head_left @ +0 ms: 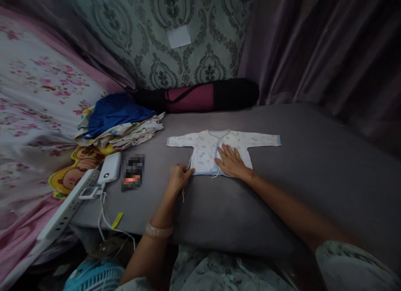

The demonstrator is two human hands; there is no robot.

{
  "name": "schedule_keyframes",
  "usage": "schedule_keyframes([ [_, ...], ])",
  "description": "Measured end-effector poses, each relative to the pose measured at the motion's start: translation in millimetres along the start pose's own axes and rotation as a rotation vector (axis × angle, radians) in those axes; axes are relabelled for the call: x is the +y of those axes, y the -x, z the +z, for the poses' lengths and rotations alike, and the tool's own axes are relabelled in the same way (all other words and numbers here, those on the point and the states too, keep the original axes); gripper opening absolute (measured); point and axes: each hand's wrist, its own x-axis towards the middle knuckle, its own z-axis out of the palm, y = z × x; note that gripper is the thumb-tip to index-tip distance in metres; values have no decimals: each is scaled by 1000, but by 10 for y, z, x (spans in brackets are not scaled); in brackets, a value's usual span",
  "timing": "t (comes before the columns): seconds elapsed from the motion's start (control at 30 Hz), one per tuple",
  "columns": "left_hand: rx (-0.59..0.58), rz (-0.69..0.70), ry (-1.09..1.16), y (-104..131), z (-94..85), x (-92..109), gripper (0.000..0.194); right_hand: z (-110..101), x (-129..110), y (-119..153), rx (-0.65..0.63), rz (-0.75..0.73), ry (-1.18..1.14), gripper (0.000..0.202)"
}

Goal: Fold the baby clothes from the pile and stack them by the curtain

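A small white baby shirt [203,151] with pale blue trim and a faint print lies flat, sleeves stretched out to both sides. At its lower left corner, my left hand [180,176] is closed, with thumb and curled fingers on the hem. Thin white ties hang out by that hand and at the middle of the bottom edge. My right hand [231,161] rests flat on the right half of the front, its fingers spread. The fabric under the palm is hidden.
The shirt lies on a grey sheet [313,178]. Folded clothes with a blue piece [120,111] lie at the left, near a white power bank [110,167], a blurred-out object [133,172] and a power strip [67,205]. A black and maroon long bag [191,98] lies along the wall.
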Motion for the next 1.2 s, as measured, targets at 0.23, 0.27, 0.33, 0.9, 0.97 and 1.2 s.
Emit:
schedule_keyframes([
  [0.23,-80,17,131,225,-298,-94,28,-3,-90,270,24,-124,-56,62],
  [0.27,-76,4,132,264,-321,-95,29,-11,-118,313,34,-137,-57,60],
  [0.33,-70,-9,123,325,-343,-88,31,-42,-181,391,69,-163,-49,55],
  [0.9,-14,-34,616,-168,-661,623,25,-152,-307,451,355,-147,-263,34],
  [0.97,-57,66,661,-294,-534,808,29,-168,-283,439,383,-89,-282,34],
  [1.2,36,307,132,-577,62,1040,21,-215,-81,307,464,59,-314,35],
])
